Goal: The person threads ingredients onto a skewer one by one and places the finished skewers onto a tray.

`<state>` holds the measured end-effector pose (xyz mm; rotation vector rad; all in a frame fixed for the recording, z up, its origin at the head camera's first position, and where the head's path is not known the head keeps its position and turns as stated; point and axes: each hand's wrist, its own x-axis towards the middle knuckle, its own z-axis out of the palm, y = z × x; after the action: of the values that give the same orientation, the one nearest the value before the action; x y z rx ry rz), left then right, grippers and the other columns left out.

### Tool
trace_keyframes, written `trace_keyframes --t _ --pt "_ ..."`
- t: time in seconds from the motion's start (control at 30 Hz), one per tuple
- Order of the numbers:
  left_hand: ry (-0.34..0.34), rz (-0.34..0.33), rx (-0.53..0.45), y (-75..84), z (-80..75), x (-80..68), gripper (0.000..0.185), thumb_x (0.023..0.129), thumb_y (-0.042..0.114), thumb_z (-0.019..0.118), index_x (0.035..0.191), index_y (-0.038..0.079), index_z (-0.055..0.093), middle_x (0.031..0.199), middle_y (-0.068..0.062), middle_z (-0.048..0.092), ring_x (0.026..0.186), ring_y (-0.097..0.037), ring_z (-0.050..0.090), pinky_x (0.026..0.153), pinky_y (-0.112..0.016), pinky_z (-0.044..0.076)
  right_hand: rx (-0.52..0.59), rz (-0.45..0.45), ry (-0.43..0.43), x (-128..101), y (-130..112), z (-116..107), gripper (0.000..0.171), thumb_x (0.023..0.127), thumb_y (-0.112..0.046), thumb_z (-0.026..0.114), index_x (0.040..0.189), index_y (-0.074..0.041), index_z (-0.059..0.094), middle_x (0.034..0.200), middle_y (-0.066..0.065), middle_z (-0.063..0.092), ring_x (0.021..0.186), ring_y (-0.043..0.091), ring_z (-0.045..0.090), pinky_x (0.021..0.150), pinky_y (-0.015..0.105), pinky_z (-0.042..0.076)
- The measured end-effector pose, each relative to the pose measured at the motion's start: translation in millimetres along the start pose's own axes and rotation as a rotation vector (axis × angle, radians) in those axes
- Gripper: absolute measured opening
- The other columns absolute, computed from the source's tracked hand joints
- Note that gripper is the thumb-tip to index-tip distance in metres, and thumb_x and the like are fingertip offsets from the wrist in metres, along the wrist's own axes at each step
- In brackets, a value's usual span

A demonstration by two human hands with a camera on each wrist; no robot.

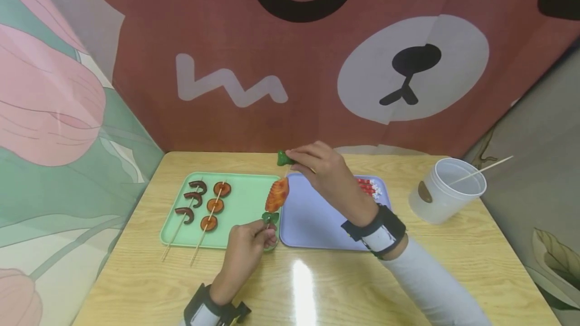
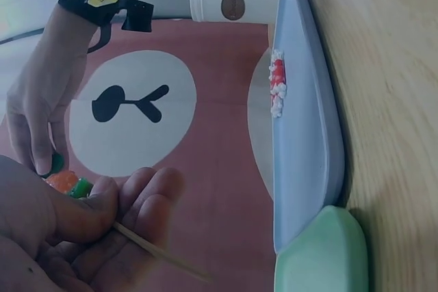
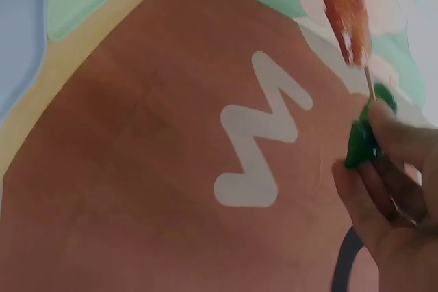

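Observation:
My left hand [image 1: 248, 245] grips a wooden skewer [image 2: 161, 251] by its lower part, its tail sticking out past the fingers in the left wrist view. Just above the fingers a green pepper-like piece [image 1: 270, 218] sits on the stick, then a ridged orange-red food piece [image 1: 277, 195]. At the skewer's upper end my right hand [image 1: 326, 175] pinches another green pepper-like piece [image 3: 363, 135]. In the right wrist view the stick reaches this piece; whether it goes through is hidden by the fingers.
On the green tray [image 1: 246, 200] lie a skewer of brown curled pieces [image 1: 194, 199] and one of round brown slices [image 1: 215, 206]. A blue tray [image 1: 312, 220] holds red-and-white pieces [image 1: 369, 187], partly behind the right forearm. A white bucket [image 1: 437, 200] with a stick [image 1: 482, 170] stands at right.

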<state>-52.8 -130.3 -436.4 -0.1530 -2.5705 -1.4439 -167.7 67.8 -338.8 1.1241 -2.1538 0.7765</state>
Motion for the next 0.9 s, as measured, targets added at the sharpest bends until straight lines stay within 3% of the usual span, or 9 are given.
trace_keyframes --t 0.2,0.6,0.77,0.9 --pt "-0.005 -0.010 -0.048 8.8 0.1 5.4 0.005 0.088 -0.006 0.071 0.087 -0.005 0.076 0.074 -0.010 0.077 0.062 -0.009 0.071 0.058 -0.021 0.061 -0.086 -0.059 -0.004 -1 -14 5 0.037 0.082 -0.006 0.085 0.118 -0.004 0.076 0.106 0.008 0.077 0.095 0.020 0.070 0.086 0.028 0.063" --pt "0.025 -0.048 -0.053 13.5 -10.1 10.0 0.008 0.088 -0.011 0.070 0.086 -0.006 0.076 0.073 -0.012 0.076 0.060 -0.011 0.071 0.056 -0.020 0.060 -0.052 -0.033 0.014 1 -18 9 0.040 0.084 -0.002 0.083 0.122 -0.004 0.074 0.105 0.007 0.076 0.094 0.018 0.068 0.085 0.025 0.063" --pt "0.004 -0.084 -0.067 8.3 -10.6 8.4 0.011 0.090 -0.011 0.067 0.088 -0.006 0.076 0.072 -0.011 0.075 0.061 -0.015 0.072 0.057 -0.021 0.061 -0.023 0.022 -0.035 0 -13 8 0.045 0.085 -0.011 0.083 0.128 -0.007 0.071 0.111 0.007 0.077 0.092 0.018 0.068 0.082 0.025 0.063" --pt "-0.019 -0.168 -0.055 -7.3 -17.9 8.3 0.010 0.093 -0.007 0.066 0.089 -0.007 0.075 0.071 -0.010 0.074 0.062 -0.016 0.072 0.058 -0.023 0.062 -0.013 0.128 -0.058 -2 -4 4 0.053 0.087 -0.019 0.082 0.137 -0.010 0.066 0.117 0.006 0.077 0.099 0.019 0.070 0.083 0.030 0.064"
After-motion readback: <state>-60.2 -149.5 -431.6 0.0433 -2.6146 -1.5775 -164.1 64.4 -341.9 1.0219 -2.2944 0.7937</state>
